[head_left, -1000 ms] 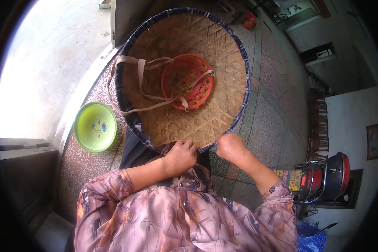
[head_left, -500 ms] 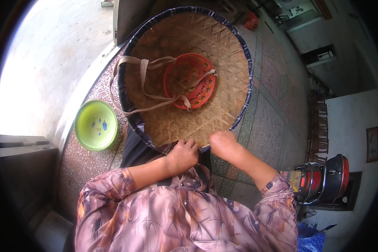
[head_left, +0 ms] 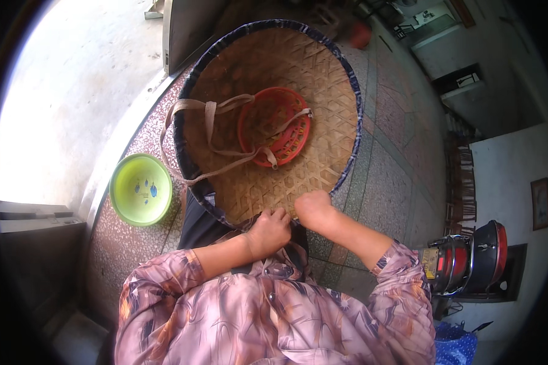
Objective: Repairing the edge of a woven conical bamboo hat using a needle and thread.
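A large round woven bamboo basket [head_left: 327, 146] leans over my legs, its rim bound in dark blue patterned cloth [head_left: 360, 103]. My left hand [head_left: 271, 232] is closed at the near rim, fingertips curled over the cloth edge. Close beside it on the right, my right hand [head_left: 312, 208] makes a fist at the same stretch of rim; what it pinches is hidden. Inside the bamboo basket lies a red plastic basket [head_left: 245, 131] with openwork sides. A beige strap [head_left: 210, 125] loops from it across the left rim.
A light green basin [head_left: 128, 204] stands on the speckled floor to the left, near the doorway sill. The rear of a motorcycle [head_left: 463, 261] is at the right. Wooden chairs [head_left: 466, 188] line the right wall, and a red object [head_left: 360, 35] sits farther back.
My right hand has shifted slightly left, closer to my left hand. The basket sits a little lower in the picture, along with the basin. Both hands stay closed at the rim.
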`<state>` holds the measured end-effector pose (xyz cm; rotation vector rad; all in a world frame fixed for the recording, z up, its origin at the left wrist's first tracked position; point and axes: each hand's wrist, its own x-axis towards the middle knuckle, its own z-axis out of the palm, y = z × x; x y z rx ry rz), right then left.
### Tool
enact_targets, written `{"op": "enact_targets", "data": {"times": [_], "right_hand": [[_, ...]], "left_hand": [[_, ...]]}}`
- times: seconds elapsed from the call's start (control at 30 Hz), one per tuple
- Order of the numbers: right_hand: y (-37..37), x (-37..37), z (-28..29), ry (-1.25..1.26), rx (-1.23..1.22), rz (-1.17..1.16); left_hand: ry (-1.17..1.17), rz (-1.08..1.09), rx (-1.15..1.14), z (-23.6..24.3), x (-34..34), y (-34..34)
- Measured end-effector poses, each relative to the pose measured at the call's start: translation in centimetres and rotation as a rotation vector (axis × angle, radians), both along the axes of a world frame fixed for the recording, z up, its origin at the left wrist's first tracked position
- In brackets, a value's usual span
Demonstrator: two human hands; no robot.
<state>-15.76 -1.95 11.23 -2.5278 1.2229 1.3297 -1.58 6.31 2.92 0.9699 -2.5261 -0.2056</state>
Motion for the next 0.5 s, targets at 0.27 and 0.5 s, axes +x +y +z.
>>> {"op": "enact_targets", "data": {"times": [0.27, 0.5], "right_hand": [[0.3, -1.8, -0.8, -0.181, -0.088, -0.008], [-2.1, -5.7, -0.1, -0.607, -0.195, -0.259]], "left_hand": [[0.009, 0.004, -0.030, -0.6, -0.1, -0.1], [0.062, -0.023, -0.056, -0.8, 0.2, -0.4]]}}
